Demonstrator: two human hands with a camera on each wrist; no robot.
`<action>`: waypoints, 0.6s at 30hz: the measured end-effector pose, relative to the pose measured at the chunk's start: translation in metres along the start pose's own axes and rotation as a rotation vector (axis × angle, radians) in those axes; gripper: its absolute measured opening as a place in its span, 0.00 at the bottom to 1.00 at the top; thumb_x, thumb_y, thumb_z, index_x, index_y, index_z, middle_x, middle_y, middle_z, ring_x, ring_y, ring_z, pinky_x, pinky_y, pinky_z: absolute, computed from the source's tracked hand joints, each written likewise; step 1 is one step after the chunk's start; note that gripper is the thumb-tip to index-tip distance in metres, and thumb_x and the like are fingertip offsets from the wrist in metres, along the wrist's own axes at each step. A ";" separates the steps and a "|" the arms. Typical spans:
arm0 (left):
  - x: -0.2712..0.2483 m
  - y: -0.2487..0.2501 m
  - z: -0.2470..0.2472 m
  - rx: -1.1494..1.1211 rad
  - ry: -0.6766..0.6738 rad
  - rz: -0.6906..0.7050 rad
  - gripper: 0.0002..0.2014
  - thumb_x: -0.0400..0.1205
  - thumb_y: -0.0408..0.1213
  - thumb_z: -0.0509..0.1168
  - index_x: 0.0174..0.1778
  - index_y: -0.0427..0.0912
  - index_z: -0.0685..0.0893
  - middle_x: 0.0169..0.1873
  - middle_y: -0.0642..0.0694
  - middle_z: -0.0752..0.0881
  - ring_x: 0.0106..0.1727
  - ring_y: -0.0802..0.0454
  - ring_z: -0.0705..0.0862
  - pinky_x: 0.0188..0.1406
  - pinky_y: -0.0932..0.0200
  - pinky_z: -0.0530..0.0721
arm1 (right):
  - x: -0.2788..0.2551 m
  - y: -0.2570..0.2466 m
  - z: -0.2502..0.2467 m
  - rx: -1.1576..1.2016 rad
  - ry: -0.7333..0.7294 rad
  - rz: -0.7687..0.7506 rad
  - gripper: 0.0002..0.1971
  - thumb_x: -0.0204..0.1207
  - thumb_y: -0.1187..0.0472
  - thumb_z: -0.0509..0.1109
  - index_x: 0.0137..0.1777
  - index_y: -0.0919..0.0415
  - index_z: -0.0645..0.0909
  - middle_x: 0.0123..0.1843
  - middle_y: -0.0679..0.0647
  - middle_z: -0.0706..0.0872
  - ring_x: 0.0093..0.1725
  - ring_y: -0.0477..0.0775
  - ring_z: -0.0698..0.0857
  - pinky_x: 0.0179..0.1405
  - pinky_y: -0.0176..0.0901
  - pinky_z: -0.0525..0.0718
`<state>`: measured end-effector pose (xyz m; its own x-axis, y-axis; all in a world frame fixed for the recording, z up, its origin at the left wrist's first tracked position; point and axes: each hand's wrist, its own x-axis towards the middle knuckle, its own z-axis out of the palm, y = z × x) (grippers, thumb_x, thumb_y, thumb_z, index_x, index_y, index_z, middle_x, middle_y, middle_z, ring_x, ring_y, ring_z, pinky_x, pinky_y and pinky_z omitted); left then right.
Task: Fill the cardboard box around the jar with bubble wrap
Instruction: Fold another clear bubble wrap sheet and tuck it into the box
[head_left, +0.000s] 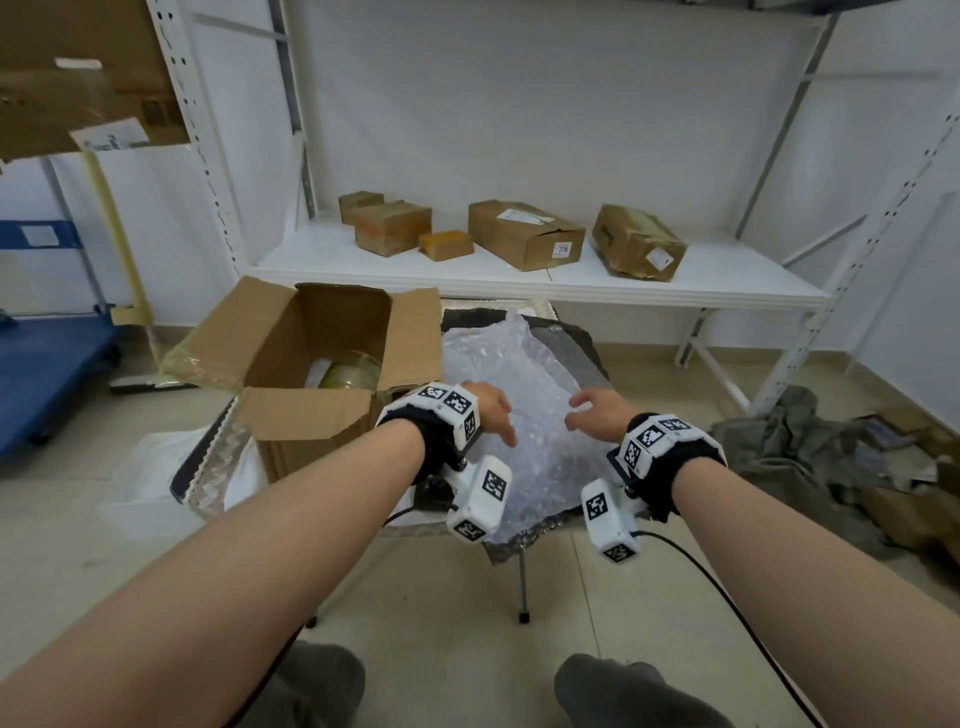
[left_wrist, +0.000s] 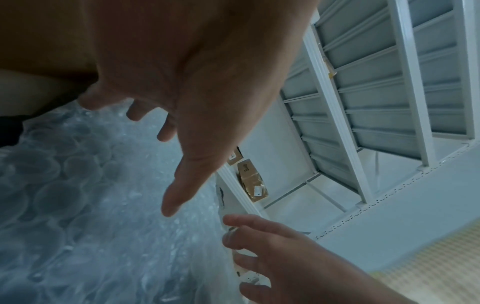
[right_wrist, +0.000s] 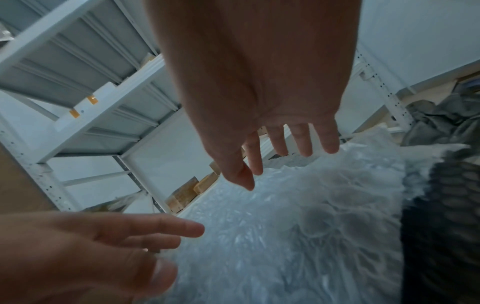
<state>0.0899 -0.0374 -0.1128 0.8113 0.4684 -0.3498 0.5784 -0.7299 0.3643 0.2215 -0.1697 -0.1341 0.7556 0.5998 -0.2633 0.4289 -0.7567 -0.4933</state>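
Note:
An open cardboard box (head_left: 311, 415) stands on the left of a small dark table, flaps spread. Inside it lies a glass jar (head_left: 349, 375), tilted, partly hidden by the box wall. A clear sheet of bubble wrap (head_left: 511, 364) (left_wrist: 78, 205) (right_wrist: 298, 236) covers the table to the right of the box. My left hand (head_left: 493, 410) (left_wrist: 166, 131) hovers over the sheet's near left part with relaxed fingers, holding nothing. My right hand (head_left: 592, 410) (right_wrist: 272, 160) hovers close beside it over the wrap, fingers spread and empty. The two hands are a short gap apart.
A white metal shelf (head_left: 519, 270) behind the table carries several taped cardboard parcels (head_left: 524, 234). A blue cart (head_left: 47, 364) stands at the left. Crumpled grey cloth and cardboard scraps (head_left: 810, 452) lie on the floor at the right. My feet are below the table.

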 end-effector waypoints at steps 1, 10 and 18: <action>0.004 -0.003 0.003 0.018 -0.013 -0.022 0.35 0.79 0.46 0.74 0.81 0.44 0.70 0.81 0.44 0.70 0.80 0.42 0.69 0.78 0.51 0.70 | 0.004 0.003 0.003 -0.014 -0.028 0.014 0.27 0.81 0.57 0.71 0.79 0.59 0.73 0.80 0.59 0.74 0.77 0.61 0.75 0.71 0.48 0.74; 0.020 -0.015 0.032 -0.024 -0.007 -0.122 0.36 0.71 0.40 0.81 0.73 0.44 0.72 0.72 0.38 0.70 0.68 0.36 0.78 0.66 0.44 0.81 | 0.024 0.007 0.016 -0.049 -0.032 0.075 0.30 0.81 0.52 0.73 0.77 0.69 0.73 0.74 0.64 0.80 0.71 0.65 0.81 0.65 0.50 0.80; 0.021 -0.025 0.034 -0.058 -0.028 -0.069 0.47 0.68 0.33 0.82 0.80 0.54 0.65 0.76 0.42 0.64 0.71 0.35 0.76 0.61 0.45 0.85 | 0.029 0.002 0.022 0.164 0.076 0.067 0.21 0.78 0.44 0.72 0.35 0.58 0.72 0.35 0.54 0.75 0.38 0.57 0.78 0.43 0.45 0.77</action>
<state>0.0898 -0.0262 -0.1589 0.7675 0.5018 -0.3990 0.6371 -0.6661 0.3877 0.2335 -0.1477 -0.1614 0.8178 0.5232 -0.2396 0.2943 -0.7381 -0.6071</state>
